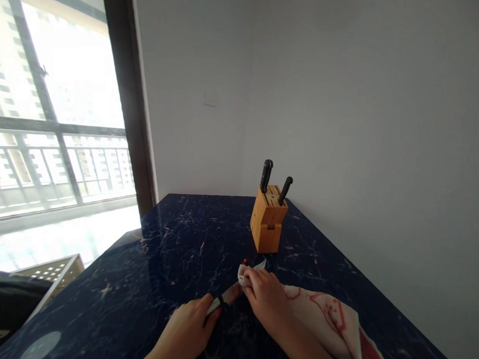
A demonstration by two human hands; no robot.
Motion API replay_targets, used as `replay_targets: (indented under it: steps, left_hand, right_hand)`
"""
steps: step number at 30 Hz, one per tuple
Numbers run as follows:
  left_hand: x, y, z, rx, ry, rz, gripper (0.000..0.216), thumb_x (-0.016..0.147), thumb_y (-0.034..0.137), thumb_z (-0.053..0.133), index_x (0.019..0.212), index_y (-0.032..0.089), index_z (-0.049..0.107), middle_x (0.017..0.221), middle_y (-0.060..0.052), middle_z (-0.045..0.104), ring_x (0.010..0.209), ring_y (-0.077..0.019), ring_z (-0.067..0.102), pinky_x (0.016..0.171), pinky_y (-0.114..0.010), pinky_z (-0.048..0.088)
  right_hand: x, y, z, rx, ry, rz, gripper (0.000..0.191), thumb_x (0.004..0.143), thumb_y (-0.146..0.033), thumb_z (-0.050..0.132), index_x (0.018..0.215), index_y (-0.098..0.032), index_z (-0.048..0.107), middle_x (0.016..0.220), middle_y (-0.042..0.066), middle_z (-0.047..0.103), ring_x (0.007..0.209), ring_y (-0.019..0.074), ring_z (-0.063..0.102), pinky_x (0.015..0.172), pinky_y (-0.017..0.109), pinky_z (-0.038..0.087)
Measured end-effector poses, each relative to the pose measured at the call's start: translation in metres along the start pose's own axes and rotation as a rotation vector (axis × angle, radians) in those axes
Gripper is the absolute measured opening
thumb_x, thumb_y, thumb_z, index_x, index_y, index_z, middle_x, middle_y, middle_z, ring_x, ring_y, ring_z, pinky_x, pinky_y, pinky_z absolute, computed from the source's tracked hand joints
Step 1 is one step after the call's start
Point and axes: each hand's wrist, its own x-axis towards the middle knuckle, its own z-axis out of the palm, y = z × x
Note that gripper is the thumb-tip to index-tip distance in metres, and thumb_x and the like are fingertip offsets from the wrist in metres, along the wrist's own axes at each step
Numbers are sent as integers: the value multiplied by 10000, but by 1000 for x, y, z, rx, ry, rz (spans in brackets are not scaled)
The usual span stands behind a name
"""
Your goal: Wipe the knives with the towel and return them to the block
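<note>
A knife (229,295) lies low over the dark blue marbled tabletop (155,259), close to its near edge and roughly midway between its left and right edges, and it spans the gap between the two hands. Its dark handle end sits at the left, pinched by the thumb and fingers of the left hand (189,329), which is closed around it with the palm turned down. The pale blade runs up and to the right from there, and its far part disappears under a fold of white cloth with red print (331,316). The right hand (265,296) is closed on that fold, pressing the cloth around the blade just beside the left hand's fingertips, so the two hands are near each other with only a short stretch of bare blade showing between them. A small corner of the cloth pokes out beyond the right hand's fingers, toward the far edge. The rest of the cloth trails back under the right forearm toward the near right corner of the tabletop. Beyond the hands, toward the far right corner and close to the wall, stands a wooden knife block (268,221), well apart from the knife in hand, with two black knife handles (266,175) sticking up out of its slots at a tilt.
</note>
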Motion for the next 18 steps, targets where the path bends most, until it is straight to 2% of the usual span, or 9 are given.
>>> replay_targets:
  steps: [5,10,18]
  left_hand:
    - [1,-3,2,-5,-1,5,276,858,382,323,844,222,547,804,-33,653,755,-184,619,644,-249,392]
    - [3,-8,3,-30,21,16,281,859,380,332,827,217,558,795,-33,653,752,-186,617,649,-250,393]
    - [1,-6,0,-24,19,24,292,868,375,314,834,212,554,792,-41,652,752,-187,616,635,-252,384]
  right_hand:
    - [2,11,3,23,29,25,173,769,-106,453,884,-216,521,869,7,600,840,162,539,729,270,352]
    - [0,5,8,108,17,-58,227,719,-55,459,873,-215,506,887,5,587,862,161,527,767,269,356]
    - [-2,-6,2,153,-25,-187,187,719,-66,457,838,-206,489,856,4,572,827,153,512,764,268,343]
